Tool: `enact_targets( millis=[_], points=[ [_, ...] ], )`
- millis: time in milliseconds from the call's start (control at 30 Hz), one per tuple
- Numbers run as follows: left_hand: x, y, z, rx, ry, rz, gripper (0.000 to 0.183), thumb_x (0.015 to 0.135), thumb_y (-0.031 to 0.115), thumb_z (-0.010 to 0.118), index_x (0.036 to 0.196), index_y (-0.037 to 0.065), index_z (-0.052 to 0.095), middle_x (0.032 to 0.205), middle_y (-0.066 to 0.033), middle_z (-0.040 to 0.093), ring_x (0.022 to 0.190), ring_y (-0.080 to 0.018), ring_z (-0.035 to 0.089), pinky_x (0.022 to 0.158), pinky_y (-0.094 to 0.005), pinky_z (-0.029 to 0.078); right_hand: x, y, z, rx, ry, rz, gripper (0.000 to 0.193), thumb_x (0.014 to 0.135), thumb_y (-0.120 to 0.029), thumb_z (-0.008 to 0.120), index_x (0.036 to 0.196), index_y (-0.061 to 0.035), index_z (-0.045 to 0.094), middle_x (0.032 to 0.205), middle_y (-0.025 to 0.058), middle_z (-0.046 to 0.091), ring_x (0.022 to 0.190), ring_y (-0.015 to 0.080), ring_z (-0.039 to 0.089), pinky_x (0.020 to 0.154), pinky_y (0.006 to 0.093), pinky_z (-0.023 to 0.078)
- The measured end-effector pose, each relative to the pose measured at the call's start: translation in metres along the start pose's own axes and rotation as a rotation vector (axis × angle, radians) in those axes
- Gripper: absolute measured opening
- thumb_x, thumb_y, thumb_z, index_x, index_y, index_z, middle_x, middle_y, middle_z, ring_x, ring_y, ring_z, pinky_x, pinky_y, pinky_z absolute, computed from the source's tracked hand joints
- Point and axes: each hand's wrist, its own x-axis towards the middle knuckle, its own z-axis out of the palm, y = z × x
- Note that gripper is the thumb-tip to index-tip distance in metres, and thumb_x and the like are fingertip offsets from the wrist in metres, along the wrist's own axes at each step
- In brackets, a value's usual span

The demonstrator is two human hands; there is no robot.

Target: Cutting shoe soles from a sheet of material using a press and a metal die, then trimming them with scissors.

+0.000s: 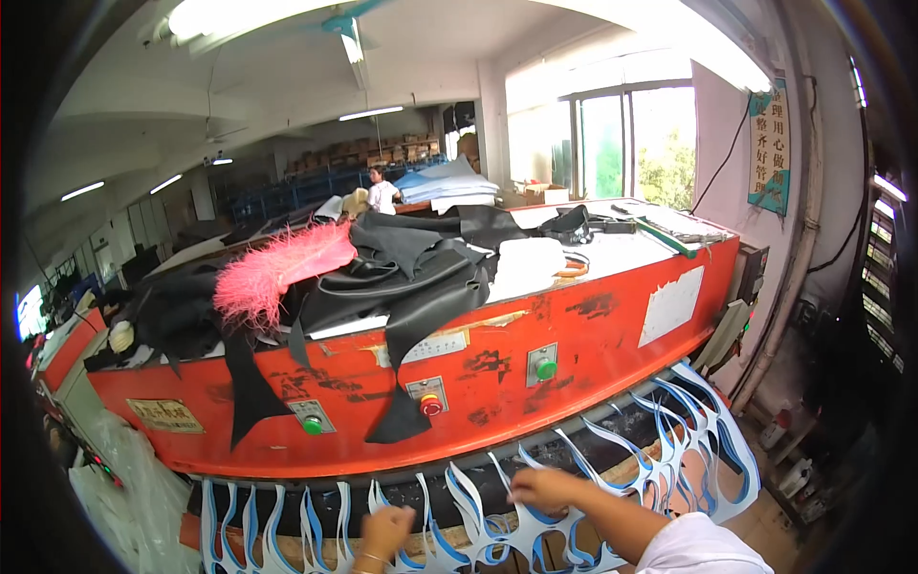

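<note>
A white-and-blue sheet point(749, 475), cut through with rows of curved holes so that only thin strips remain, lies along the lower front of a red press machine point(612, 330). My left hand point(384, 533) is at its near middle, fingers curled closed against a strip. Farther right and a little higher, my right hand point(541, 488) is also closed, its fingertips at another strip. What sits inside the fingers is mostly hidden. Behind the strips runs a dark work surface point(330, 505) under the machine's front.
Green buttons point(545, 368) and a red button point(431, 405) sit on the machine's face. On its top lie black leather-like scraps point(402, 277), some hanging over the front, and a pink fringed piece point(287, 268). Clear plastic point(143, 488) hangs at left; a person point(382, 191) is far back.
</note>
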Motion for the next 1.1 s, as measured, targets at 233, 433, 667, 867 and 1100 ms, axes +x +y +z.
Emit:
enact_targets(
  millis=[233,433,667,867,1100],
  points=[
    [-0.065,0.04,0.019,0.199,-0.398,0.08,0.035,0.088,0.032,0.043,0.093,0.004,0.063,0.098,-0.0217,0.061,0.089,-0.0405,0.057,0.078,-0.0485,0.046,-0.031,-0.033,0.058,-0.175,-0.088,0.197,0.061,0.084,-0.056,0.051,0.117,-0.0041,0.053,0.106,0.0233,0.061,0.1,0.0416,0.057,0.087,0.0456,0.045],
    [-0.094,0.047,0.042,0.137,-0.141,0.15,0.03,0.085,0.029,0.047,0.088,0.004,0.063,0.091,-0.0214,0.062,0.087,-0.0408,0.057,0.077,-0.049,0.045,-0.032,-0.061,-0.031,-0.207,-0.161,-0.043,0.056,0.085,-0.05,0.053,0.121,-0.007,0.053,0.11,0.023,0.06,0.103,0.0371,0.057,0.087,0.0442,0.045],
    [-0.115,0.037,0.062,0.138,-0.087,0.137,0.028,0.081,0.029,0.052,0.085,0.003,0.062,0.087,-0.0218,0.062,0.085,-0.0408,0.057,0.075,-0.0496,0.044,0.021,-0.123,-0.261,-0.329,0.886,0.033,0.053,0.086,-0.017,0.048,0.137,-0.0125,0.036,0.084,0.0203,0.065,0.066,0.0296,0.063,0.061,0.041,0.051],
    [-0.163,0.037,0.071,0.115,-0.095,0.149,0.03,0.082,0.033,0.05,0.085,0.006,0.064,0.088,-0.0194,0.063,0.083,-0.0397,0.058,0.074,-0.0492,0.045,0.041,-0.131,-0.316,-0.291,0.639,0.323,0.028,0.082,-0.013,0.05,0.105,-0.0035,0.063,0.088,0.0181,0.067,0.074,0.028,0.066,0.066,0.0392,0.052],
    [-0.199,0.035,0.05,0.057,-0.335,0.067,0.033,0.083,0.034,0.049,0.089,0.007,0.065,0.089,-0.0183,0.064,0.084,-0.0388,0.059,0.073,-0.0466,0.047,0.031,-0.112,-0.13,-0.278,0.581,-0.542,0.03,0.085,-0.037,0.055,0.101,-0.012,0.061,0.093,0.0156,0.064,0.084,0.0361,0.062,0.075,0.0454,0.049]
  ],
)
